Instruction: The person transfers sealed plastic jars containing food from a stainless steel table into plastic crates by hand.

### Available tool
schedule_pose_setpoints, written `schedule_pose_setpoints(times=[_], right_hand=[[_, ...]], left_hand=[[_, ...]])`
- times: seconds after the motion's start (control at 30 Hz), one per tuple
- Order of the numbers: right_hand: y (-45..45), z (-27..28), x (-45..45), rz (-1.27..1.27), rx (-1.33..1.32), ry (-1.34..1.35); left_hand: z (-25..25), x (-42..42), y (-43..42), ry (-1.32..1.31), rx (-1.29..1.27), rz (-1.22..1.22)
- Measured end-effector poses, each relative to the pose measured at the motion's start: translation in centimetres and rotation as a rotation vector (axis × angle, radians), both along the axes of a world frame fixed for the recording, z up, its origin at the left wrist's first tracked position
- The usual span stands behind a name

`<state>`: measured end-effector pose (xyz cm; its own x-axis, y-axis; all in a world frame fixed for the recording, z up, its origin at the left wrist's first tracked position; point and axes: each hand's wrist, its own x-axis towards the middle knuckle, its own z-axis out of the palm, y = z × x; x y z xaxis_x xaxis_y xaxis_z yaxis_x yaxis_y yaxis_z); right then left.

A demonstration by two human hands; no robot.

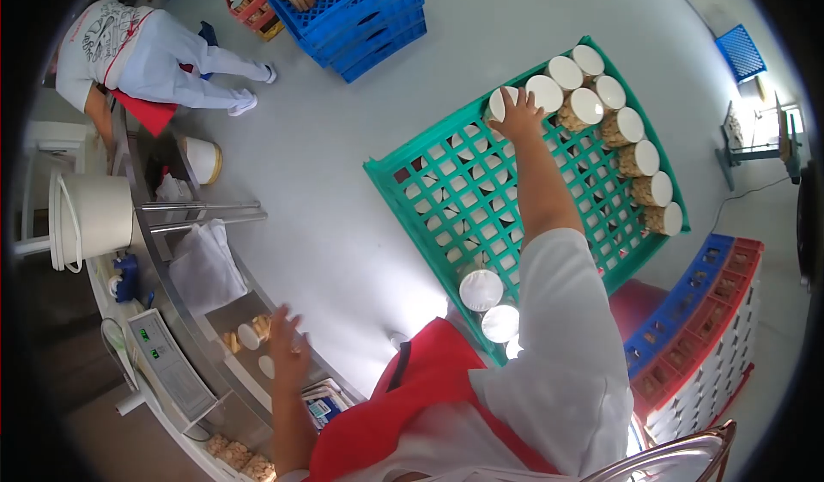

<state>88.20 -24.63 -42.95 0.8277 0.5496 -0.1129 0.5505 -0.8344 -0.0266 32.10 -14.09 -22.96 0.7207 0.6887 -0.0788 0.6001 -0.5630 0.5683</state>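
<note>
My right hand (519, 120) reaches to the far side of a green plastic crate (403, 190), its fingers curled over the lid of a white-lidded jar (498, 104). Several more jars (584, 109) of tan, snack-like pieces line the crate's far and right sides. Two white-topped jars (481, 290) stand in the near corner, partly beside my sleeve. Over the metal counter at left, my left hand (290, 349) has its fingers apart and holds nothing. Close to it are a lidded jar lying tilted (249, 336) and a round white lid (266, 366).
A digital scale (172, 366), tape dispenser (127, 278) and white bucket (90, 220) are along the left counter. Stacked blue crates (369, 27) stand at the back. Red and blue crates (695, 310) rise at right. Another person (154, 57) bends over the counter's far end.
</note>
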Motion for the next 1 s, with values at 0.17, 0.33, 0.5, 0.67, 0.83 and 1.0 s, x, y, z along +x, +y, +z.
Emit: schedule_pose_setpoints(times=[0.17,0.33,0.5,0.67,0.83,1.0], right_hand=[[0.3,-3.5,1.3,0.058,-0.054,-0.014],[-1.4,-4.4,-1.3,0.340,0.181,0.202],[-1.3,8.3,-9.2,0.795,0.489,1.181],[-0.7,13.4,-8.6,0.585,0.594,1.389],[0.5,-0.4,8.3,-0.133,0.212,0.096],[-2.0,-7.1,7.9,-0.337,0.143,-0.072]], left_hand=[[-3.3,9.2,-0.9,0.108,-0.173,-0.363],[-7.6,14.9,-0.4,0.071,-0.257,-0.346],[-8.4,21.3,-1.0,0.072,-0.579,-0.235],[-9.8,22.6,-2.9,-0.454,-1.729,-0.021],[-8.7,21.6,-1.4,-0.664,-1.597,0.355],[-8.0,19.2,1.0,-0.398,-0.960,0.503]])
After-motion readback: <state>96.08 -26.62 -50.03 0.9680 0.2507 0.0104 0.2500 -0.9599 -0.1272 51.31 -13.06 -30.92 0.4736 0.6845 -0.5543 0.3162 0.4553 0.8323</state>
